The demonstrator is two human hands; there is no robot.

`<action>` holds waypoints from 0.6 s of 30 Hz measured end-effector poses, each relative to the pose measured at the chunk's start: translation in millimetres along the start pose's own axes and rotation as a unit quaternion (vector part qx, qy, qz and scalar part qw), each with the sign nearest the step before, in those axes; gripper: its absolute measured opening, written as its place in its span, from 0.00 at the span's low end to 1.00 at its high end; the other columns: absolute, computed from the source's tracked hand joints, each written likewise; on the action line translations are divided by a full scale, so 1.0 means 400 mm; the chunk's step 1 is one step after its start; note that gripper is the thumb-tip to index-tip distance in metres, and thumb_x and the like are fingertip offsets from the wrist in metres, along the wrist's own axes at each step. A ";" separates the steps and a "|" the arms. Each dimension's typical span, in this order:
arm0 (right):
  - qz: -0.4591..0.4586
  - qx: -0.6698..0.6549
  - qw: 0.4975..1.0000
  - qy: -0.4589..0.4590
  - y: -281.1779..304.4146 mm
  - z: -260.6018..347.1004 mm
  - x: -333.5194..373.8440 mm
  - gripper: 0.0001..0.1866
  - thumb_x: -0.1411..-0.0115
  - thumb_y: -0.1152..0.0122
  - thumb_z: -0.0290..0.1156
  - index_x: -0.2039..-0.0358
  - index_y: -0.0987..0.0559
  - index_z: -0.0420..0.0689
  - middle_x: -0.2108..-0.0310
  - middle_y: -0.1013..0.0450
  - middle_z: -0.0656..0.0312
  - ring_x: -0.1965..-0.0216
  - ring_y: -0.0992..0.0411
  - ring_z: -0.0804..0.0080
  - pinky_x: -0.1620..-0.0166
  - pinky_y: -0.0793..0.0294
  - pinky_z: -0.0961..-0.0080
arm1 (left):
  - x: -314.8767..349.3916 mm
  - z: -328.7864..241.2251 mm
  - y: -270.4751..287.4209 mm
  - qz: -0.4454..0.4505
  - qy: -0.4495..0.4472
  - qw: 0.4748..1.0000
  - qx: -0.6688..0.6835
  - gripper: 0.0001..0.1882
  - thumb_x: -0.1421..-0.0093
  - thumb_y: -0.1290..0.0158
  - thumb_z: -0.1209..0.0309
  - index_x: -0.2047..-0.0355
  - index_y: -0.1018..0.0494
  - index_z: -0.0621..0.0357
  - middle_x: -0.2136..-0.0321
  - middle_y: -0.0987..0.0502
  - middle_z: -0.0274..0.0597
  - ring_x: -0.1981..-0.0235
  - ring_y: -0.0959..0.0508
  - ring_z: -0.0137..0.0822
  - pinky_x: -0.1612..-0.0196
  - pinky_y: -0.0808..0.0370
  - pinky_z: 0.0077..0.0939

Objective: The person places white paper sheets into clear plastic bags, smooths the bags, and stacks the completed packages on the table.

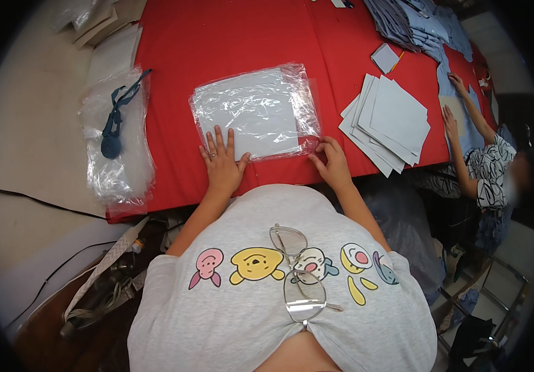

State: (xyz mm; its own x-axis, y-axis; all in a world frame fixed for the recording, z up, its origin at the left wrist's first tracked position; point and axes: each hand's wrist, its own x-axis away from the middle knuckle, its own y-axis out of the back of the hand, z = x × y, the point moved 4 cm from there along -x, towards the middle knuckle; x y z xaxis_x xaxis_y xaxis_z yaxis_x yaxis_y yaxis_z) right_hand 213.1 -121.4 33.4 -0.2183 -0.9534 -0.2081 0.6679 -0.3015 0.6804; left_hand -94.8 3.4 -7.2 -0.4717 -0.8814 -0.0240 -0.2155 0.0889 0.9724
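A stack of clear plastic bags (305, 93) lies on the red tablecloth in front of me, with a pale grey-white sheet (248, 105) showing through the shiny film. My left hand (223, 162) rests flat on the near left part of the stack, fingers spread. At the near right corner, my right hand (331, 162) pinches the edge of the clear film between thumb and fingers. To the right of that hand, several loose pale sheets (394, 118) lie in a fanned pile.
More plastic bags (118, 180) and a dark blue rolled tape (111, 146) lie along the left edge of the red tablecloth (217, 37). A small white pad (385, 59) sits near folded blue garments (403, 25). At the right, a co-worker's hands (450, 121) touch blue cloth.
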 end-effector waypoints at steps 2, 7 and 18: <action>-0.007 0.037 0.999 0.032 0.007 0.020 0.003 0.09 0.35 0.31 0.27 0.58 0.20 0.37 0.46 0.24 0.47 0.46 0.24 0.44 0.44 0.22 0.56 | -0.009 -0.003 -0.002 -0.013 -0.009 1.000 0.001 0.47 0.26 0.51 0.41 0.18 0.51 0.54 0.18 0.63 0.60 0.18 0.63 0.67 0.23 0.66 0.75; 0.040 0.104 0.990 0.091 -0.018 -0.021 -0.007 0.09 0.35 0.34 0.27 0.57 0.21 0.38 0.51 0.25 0.50 0.49 0.25 0.49 0.47 0.21 0.57 | 0.001 -0.008 0.003 0.012 0.018 1.000 0.004 0.46 0.27 0.50 0.41 0.18 0.49 0.53 0.18 0.61 0.59 0.18 0.62 0.65 0.23 0.64 0.74; -0.094 -0.062 0.987 -0.115 0.095 -0.196 -0.031 0.05 0.29 0.44 0.23 0.62 0.29 0.36 0.63 0.30 0.45 0.62 0.28 0.47 0.56 0.27 0.54 | 0.057 -0.072 -0.006 0.008 0.054 0.998 -0.017 0.47 0.28 0.49 0.40 0.18 0.49 0.52 0.18 0.61 0.59 0.18 0.63 0.65 0.23 0.66 0.76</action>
State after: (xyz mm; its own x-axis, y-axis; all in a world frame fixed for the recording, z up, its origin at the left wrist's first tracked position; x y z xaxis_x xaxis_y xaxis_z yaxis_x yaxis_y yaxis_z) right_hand 296.9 -121.8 6.7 -0.4931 -0.8574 -0.1473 0.6789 -0.4851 0.5512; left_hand -80.4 -30.2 -3.3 -0.3794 -0.9251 0.0150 -0.1788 0.0893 0.9798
